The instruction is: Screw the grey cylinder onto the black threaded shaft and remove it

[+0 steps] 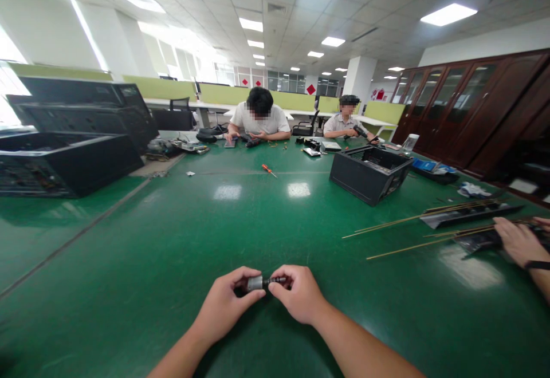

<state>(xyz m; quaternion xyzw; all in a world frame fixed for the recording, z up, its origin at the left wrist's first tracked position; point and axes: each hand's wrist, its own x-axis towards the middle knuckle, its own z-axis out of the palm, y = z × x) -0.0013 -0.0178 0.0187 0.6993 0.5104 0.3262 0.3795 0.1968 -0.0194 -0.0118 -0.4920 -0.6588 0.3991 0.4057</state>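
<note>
My left hand (226,303) and my right hand (298,295) meet just above the green table (172,240), close to its near edge. Between them is a small grey metal cylinder (255,283) with a dark threaded end (275,280). The left thumb and fingers pinch the grey body. The right fingers are closed on the dark end. What the part is exactly, I cannot make out.
Stacked black computer cases (73,137) stand at the left. A black open case (369,173) sits at mid right, an orange screwdriver (268,169) beyond the middle. Thin rods and black panels (464,215) lie at the right under another person's hand (518,241). Two people sit at the far side.
</note>
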